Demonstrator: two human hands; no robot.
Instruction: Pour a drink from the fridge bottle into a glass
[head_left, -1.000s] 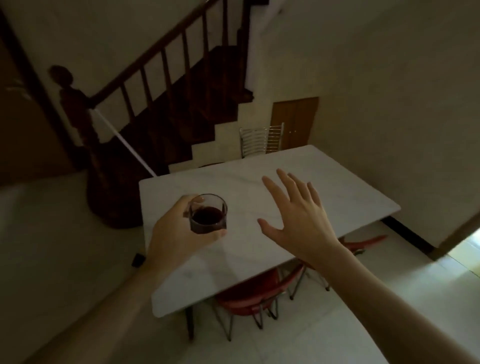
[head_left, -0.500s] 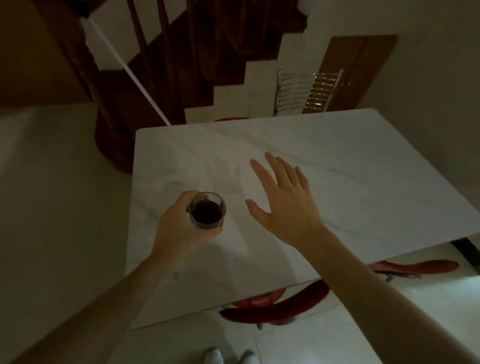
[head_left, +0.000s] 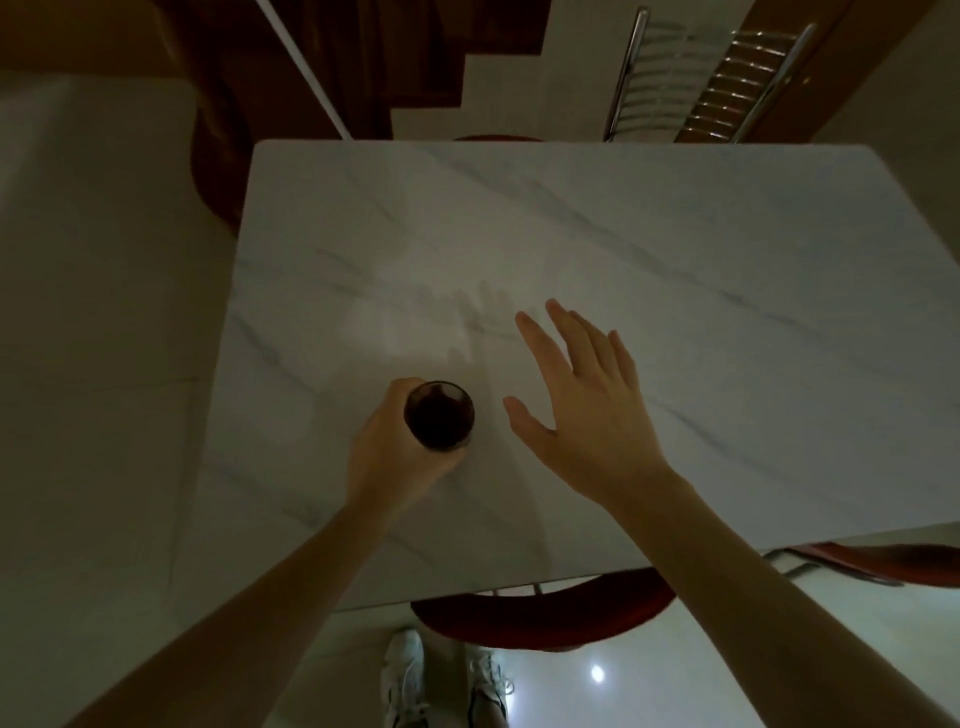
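Observation:
A small clear glass (head_left: 439, 414) filled with a dark drink is in my left hand (head_left: 387, 457), which wraps around its side over the near left part of a white marble table (head_left: 649, 270). Whether the glass rests on the table or hovers just above it I cannot tell. My right hand (head_left: 582, 410) hangs flat over the table just right of the glass, fingers spread, holding nothing. No bottle is in view.
A red chair (head_left: 540, 618) is tucked under the table's near edge, a second red chair (head_left: 878, 561) at the right. A metal-backed chair (head_left: 701, 78) stands beyond the far edge. A dark wooden staircase (head_left: 363, 62) rises at the back left. My white shoes (head_left: 441, 680) are on the tiled floor.
I have stepped up to the table and the view has tilted down. Both hands now hang over the tabletop, the glass held lower and closer to the surface.

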